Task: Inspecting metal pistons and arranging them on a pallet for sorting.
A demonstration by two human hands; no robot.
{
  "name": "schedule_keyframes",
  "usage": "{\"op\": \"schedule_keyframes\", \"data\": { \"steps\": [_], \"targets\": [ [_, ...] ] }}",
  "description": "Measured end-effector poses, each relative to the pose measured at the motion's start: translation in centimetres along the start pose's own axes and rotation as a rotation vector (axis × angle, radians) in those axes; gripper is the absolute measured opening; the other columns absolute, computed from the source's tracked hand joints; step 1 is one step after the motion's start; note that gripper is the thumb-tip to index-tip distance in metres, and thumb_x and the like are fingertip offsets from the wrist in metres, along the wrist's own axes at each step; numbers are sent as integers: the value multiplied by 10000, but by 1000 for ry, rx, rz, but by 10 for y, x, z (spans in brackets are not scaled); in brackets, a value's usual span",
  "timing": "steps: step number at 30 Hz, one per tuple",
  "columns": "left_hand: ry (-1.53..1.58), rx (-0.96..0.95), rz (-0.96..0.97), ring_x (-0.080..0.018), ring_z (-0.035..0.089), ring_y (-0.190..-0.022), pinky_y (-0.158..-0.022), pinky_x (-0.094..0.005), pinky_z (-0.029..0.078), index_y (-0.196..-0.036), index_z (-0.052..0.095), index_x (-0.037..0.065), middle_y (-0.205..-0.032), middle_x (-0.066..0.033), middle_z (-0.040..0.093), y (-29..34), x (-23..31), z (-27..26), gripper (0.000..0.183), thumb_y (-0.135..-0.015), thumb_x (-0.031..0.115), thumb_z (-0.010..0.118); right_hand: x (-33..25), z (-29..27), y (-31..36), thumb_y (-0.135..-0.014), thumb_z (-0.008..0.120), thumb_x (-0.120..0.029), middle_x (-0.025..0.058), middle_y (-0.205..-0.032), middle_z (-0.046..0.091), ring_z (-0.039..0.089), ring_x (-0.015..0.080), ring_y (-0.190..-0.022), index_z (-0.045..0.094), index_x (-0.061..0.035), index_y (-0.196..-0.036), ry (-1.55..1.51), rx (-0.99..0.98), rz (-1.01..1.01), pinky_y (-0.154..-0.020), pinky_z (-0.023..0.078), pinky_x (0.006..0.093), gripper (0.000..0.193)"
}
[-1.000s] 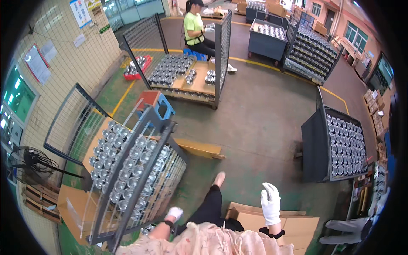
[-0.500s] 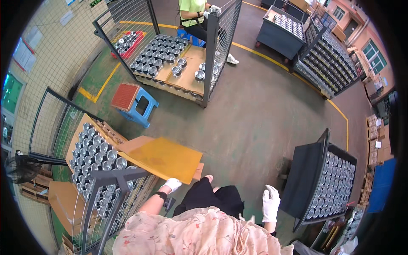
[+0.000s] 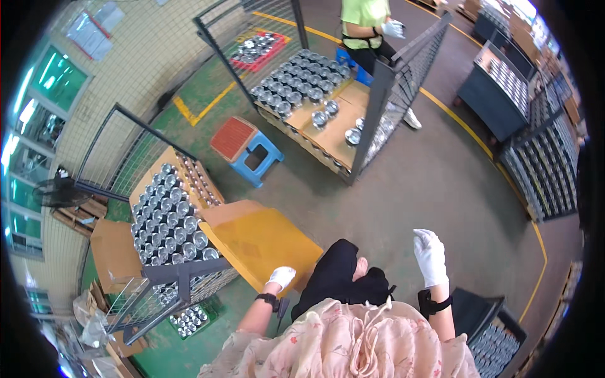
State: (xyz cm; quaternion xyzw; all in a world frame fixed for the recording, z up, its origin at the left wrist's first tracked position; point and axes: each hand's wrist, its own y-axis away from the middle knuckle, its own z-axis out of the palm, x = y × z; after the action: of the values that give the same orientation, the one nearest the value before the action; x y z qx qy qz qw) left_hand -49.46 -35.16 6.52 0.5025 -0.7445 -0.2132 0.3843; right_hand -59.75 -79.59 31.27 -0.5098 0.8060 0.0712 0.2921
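My left hand (image 3: 282,276), in a white glove, is closed on the near edge of a yellow-brown cardboard sheet (image 3: 261,236). The sheet tilts and bows, its far end resting against a mesh cage beside rows of silver-topped, dark-sided round metal parts (image 3: 170,217). Exactly how the fingers wrap the edge is hard to see. Raised over the floor at the right, my white-gloved right hand (image 3: 430,255) holds nothing. Its fingers are stretched out and slightly curved. Dark bands circle both wrists.
A grey frame bar (image 3: 183,271) crosses near my left forearm. Ahead stand a blue stool with a red-brown top (image 3: 236,142) and a mesh cage of round parts (image 3: 340,157). A person in a light green shirt (image 3: 365,22) sits behind it. A dark bin (image 3: 472,315) stands right.
My view has turned left, so surroundings appear farther right. The sheet now bows more, still in my left hand. My right hand reaches farther forward.
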Motion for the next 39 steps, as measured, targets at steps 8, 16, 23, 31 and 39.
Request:
{"op": "schedule_keyframes", "data": {
  "steps": [8,16,23,31,39],
  "targets": [
    [-85,-238,-236,-288,676,-896,-788,-384,508,-1010,712,89,-980,-132,710,-75,-28,-102,356,-934,341,473,-72,89,-141,-821,657,-68,116,-994,691,671,311,-887,697,-93,-997,-233,-48,-158,-794,544,382,182],
    [-632,-343,71,-334,622,-1092,-939,-440,474,-1067,719,122,-1154,-159,663,-370,-171,-316,364,-869,312,480,-140,297,-300,-849,642,-107,108,-1011,691,670,304,-911,697,-103,-1027,-362,-87,248,-813,537,398,186],
    [-333,246,378,-243,634,-652,-640,-390,497,-776,685,80,-706,-142,644,-586,-85,-561,378,-913,322,429,-214,355,-378,-905,598,-123,150,-1026,684,660,323,-930,671,-82,-1131,-472,75,711,-839,517,371,241],
    [-545,-201,482,-324,642,-1030,-911,-421,494,-1033,732,126,-1071,-150,692,-629,41,-547,336,-890,280,470,-212,414,-350,-926,572,-119,145,-1051,701,676,273,-982,653,-61,-1189,-398,298,1133,-869,519,355,281],
    [-1022,9,697,-367,654,-879,-809,-443,523,-1039,669,12,-951,-214,667,-658,26,-487,338,-841,259,552,-185,533,-267,-996,517,-123,96,-1101,675,634,143,-989,584,-33,-1291,-667,804,1406,-902,491,295,316]
  ]
}}
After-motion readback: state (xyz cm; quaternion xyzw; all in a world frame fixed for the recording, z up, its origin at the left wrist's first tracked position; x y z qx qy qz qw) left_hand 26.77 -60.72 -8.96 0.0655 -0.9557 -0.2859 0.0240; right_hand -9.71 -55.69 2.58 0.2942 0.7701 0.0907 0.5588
